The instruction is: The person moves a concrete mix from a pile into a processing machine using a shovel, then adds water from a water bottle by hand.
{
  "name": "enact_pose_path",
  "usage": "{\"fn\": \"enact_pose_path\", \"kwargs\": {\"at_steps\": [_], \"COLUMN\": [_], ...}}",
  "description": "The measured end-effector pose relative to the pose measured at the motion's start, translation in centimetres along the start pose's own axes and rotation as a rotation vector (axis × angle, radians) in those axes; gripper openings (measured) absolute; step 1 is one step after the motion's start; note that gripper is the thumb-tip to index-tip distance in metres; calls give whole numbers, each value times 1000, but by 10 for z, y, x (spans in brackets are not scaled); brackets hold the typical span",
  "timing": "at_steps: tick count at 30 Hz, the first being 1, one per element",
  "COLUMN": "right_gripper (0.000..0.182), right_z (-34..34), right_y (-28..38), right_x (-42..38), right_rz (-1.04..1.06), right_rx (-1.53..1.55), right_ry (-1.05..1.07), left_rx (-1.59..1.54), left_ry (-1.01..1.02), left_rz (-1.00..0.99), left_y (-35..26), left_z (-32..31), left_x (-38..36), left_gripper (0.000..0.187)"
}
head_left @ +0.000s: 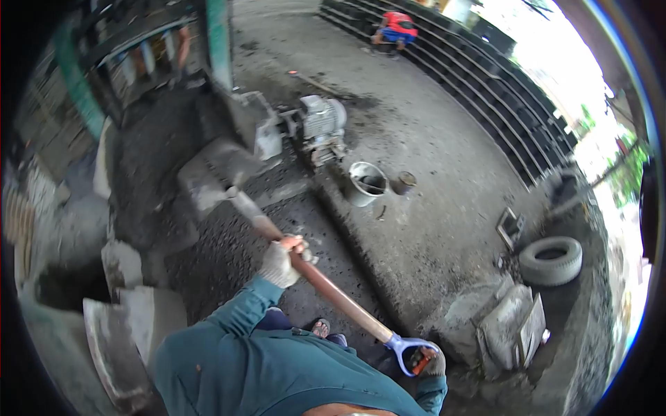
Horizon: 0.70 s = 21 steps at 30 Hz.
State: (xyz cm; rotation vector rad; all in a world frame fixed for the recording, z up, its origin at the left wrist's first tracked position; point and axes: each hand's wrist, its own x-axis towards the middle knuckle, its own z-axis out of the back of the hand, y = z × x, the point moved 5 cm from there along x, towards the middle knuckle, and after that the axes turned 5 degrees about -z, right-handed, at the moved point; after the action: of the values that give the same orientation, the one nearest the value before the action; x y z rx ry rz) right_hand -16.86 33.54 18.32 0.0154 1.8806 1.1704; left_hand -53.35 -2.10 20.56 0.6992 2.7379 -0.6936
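Observation:
A shovel (326, 288) slants across the middle of the view, its wide grey blade (216, 170) at the upper left over a trough of dark material (156, 149). My left hand (283, 262), in a pale work glove, is closed round the wooden shaft partway down. At the lower right my right hand (429, 360), also gloved, grips the blue D-shaped handle (402, 347) at the shaft's end. The blade overlaps the trough's right side in this view.
An electric motor (322, 118) stands beside the trough. Near it are a bucket (366, 184) and a small can (404, 182). A tyre (550, 261) and grey sacks (510, 322) lie at right. A person (397, 29) crouches by stacked dark blocks (472, 76).

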Motion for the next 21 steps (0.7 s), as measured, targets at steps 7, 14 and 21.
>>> {"fn": "enact_pose_path", "kwargs": {"at_steps": [7, 14, 21], "right_gripper": [12, 18, 27], "right_z": [-29, -239, -441], "right_y": [-10, -56, 16], "right_x": [-21, 22, 2], "right_rz": [-107, -28, 499], "right_rx": [175, 226, -162], "right_ry": [46, 87, 461], "left_rx": [-69, 132, 271], "left_ry": [-132, -95, -80], "left_rz": [67, -115, -435], "left_y": [-21, -214, -385], "left_z": [28, 72, 114], "left_x": [25, 119, 203], "left_gripper": [19, 21, 27]}}
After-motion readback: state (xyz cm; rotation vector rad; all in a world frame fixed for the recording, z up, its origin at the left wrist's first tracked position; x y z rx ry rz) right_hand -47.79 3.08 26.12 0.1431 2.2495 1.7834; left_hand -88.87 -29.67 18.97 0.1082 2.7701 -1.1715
